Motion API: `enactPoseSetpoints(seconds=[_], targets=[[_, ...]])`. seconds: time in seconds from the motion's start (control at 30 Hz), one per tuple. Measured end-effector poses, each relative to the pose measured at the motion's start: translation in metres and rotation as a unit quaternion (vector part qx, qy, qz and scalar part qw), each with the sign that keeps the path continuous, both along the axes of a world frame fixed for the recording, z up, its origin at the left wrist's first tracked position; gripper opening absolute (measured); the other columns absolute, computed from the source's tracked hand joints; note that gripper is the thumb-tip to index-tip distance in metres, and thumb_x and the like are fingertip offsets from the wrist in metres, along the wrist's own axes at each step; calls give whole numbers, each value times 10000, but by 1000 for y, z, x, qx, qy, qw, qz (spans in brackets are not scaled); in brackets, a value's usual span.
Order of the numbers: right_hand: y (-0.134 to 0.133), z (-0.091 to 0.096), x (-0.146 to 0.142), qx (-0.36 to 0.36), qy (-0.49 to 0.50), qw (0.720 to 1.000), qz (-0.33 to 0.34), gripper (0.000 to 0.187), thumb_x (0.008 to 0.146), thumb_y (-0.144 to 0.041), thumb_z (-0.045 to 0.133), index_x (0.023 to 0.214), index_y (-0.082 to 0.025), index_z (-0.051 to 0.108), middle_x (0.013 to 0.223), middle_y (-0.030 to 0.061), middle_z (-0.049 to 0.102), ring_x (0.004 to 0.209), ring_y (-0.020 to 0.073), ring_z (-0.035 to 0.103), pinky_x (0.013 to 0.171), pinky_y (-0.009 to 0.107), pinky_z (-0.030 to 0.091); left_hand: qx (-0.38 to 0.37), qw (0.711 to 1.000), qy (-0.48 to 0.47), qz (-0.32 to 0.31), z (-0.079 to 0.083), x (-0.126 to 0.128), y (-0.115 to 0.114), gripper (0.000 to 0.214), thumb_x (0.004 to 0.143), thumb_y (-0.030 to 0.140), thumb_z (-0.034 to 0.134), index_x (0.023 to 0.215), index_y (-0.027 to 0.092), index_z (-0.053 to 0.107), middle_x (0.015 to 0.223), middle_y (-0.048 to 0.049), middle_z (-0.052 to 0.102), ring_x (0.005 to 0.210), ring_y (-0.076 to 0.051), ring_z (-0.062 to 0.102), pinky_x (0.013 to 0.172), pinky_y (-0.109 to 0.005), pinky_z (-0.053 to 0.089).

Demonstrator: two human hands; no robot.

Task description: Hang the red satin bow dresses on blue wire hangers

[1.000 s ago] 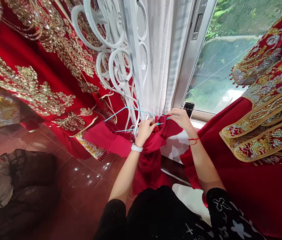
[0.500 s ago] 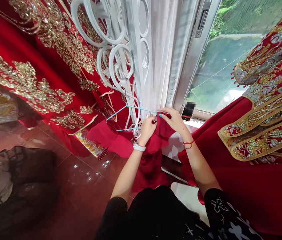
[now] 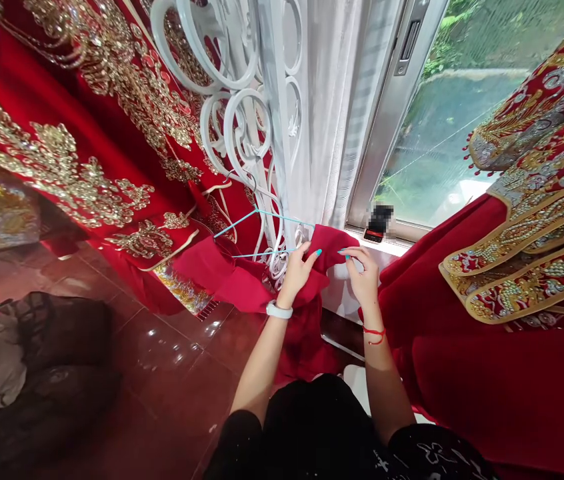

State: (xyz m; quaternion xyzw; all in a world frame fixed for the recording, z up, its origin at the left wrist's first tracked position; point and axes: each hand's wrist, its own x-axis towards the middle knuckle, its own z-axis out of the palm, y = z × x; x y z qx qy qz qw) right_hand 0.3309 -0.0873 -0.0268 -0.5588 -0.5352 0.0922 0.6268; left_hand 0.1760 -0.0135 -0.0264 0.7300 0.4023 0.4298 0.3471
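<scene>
Since the earlier frame, the right hand (image 3: 363,277) has dropped away from the top of the red garment (image 3: 242,287) to its right-hand edge, while the left hand (image 3: 298,270) remains on the cloth near the middle. That right hand has its thumb and fingertips close together at the fabric's edge; whether they pinch it, I cannot tell. Of the left hand, the thumb lies against the cloth with the fingers bent beside it, and I cannot tell how firmly they grip. The red garment hangs on a thin light-blue hanger (image 3: 282,217) in front of a white scrollwork stand (image 3: 277,87), its cloth covering the hanger's right end and its lower folds falling between the forearms. A pale watch (image 3: 279,310) circles the left wrist, a red string bracelet (image 3: 373,335) the right. Just beyond the right hand, a dark, partly blurred device (image 3: 375,230) rests at the foot of the window frame (image 3: 387,120), beside a white curtain (image 3: 325,100). Red dresswear with gold beading (image 3: 62,153) hangs at left; embroidered red clothing (image 3: 522,273) hangs at right.
</scene>
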Motion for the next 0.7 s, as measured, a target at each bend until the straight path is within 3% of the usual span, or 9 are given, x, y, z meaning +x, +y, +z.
enactPoseSetpoints(seconds=[0.07, 0.17, 0.23, 0.3, 0.37, 0.43, 0.5, 0.6, 0.7], targets=[[-1, -4, 0, -13, -5, 1000, -11, 230, 880, -197, 504, 897, -251, 726, 985, 74, 739, 1021, 247, 687, 987, 453, 546, -5, 1000, -7, -8, 4, -6, -3, 185, 976, 275, 586, 1087, 168, 688, 1141, -113, 740, 1091, -235, 687, 1007, -381, 536], [-4, -9, 0, -17, -9, 999, -32, 254, 882, -192, 477, 948, -255, 713, 1016, 80, 741, 1022, 242, 696, 956, 435, 574, 32, 999, -26, 2, 7, -24, -25, 258, 963, 243, 589, 1201, 201, 680, 1302, -117, 694, 1233, -224, 646, 1084, -375, 500], [-5, -9, -2, -14, -12, 999, -41, 267, 895, -204, 480, 1039, -251, 701, 1072, 90, 734, 1019, 234, 699, 933, 416, 590, 69, 995, -44, 51, 8, -47, -42, 247, 967, 233, 555, 1176, 214, 685, 1270, -108, 696, 1200, -211, 654, 1055, -363, 517], [-4, -4, -6, -7, -19, 998, -60, 290, 915, -234, 499, 1147, -247, 672, 1145, 108, 713, 1035, 234, 690, 935, 414, 593, 113, 978, -56, 167, 11, -75, -51, 213, 954, 226, 543, 1116, 209, 680, 1179, -99, 704, 1126, -209, 664, 1023, -370, 529], [2, 5, -13, -1, -37, 995, -91, 336, 932, -274, 518, 1246, -242, 631, 1228, 131, 677, 1103, 250, 664, 984, 438, 574, 157, 935, -47, 314, 17, -107, -48, 233, 915, 239, 590, 1137, 200, 650, 1161, -99, 691, 1129, -232, 646, 1046, -407, 510], [14, 18, -25, -4, -71, 992, -105, 409, 935, -311, 549, 1334, -231, 578, 1316, 153, 631, 1209, 275, 613, 1072, 478, 522, 181, 887, -14, 424, 26, -134, -34, 416, 851, 266, 680, 1251, 188, 600, 1265, -125, 657, 1243, -279, 590, 1124, -463, 449], [31, 28, -40, -31, -120, 987, -103, 479, 921, -339, 596, 1379, -213, 545, 1385, 173, 584, 1308, 312, 542, 1152, 537, 442, 176, 876, 44, 447, 35, -153, -17, 562, 806, 279, 738, 1331, 178, 565, 1376, -152, 615, 1341, -321, 528, 1187, -500, 380], [57, 37, -59, -107, -179, 971, -115, 434, 909, -279, 601, 1335, -197, 582, 1419, 198, 544, 1395, 380, 434, 1173, 618, 369, 134, 887, 119, 425, 42, -167, 3, 437, 845, 215, 660, 1279, 174, 624, 1359, -161, 651, 1314, -338, 564, 1169, -509, 398], [70, 38, -66, -155, -198, 960, -123, 393, 910, -147, 508, 1288, -193, 606, 1406, 211, 542, 1406, 398, 406, 1135, 618, 393, 113, 881, 152, 433, 44, -172, 5, 366, 859, 155, 584, 1211, 189, 677, 1272, -151, 710, 1237, -339, 623, 1129, -526, 435]])
